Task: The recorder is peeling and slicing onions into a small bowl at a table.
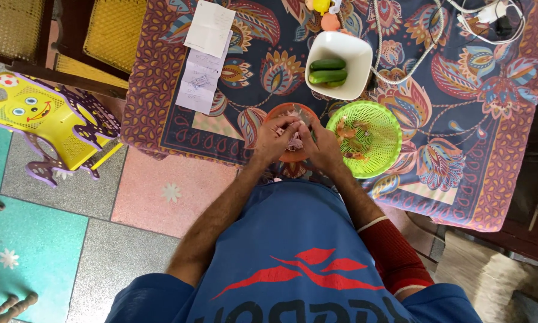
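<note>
My left hand (pixel 273 139) and my right hand (pixel 323 146) meet over a small orange bowl (pixel 288 110) at the near edge of a table. Between the fingers sits a pale pinkish-purple piece, likely an onion (pixel 294 142), held by both hands. Whether the right hand also holds a tool is hidden. A green mesh basket (pixel 381 122) with orange and brownish peelings stands just right of the right hand.
A white square bowl (pixel 347 46) holding two green cucumbers (pixel 327 70) stands behind the orange bowl. Paper slips (pixel 204 57) lie at the left on the patterned tablecloth (pixel 460 119). White cables (pixel 412 54) lie at the back right. A yellow child's chair (pixel 47 122) stands on the floor, left.
</note>
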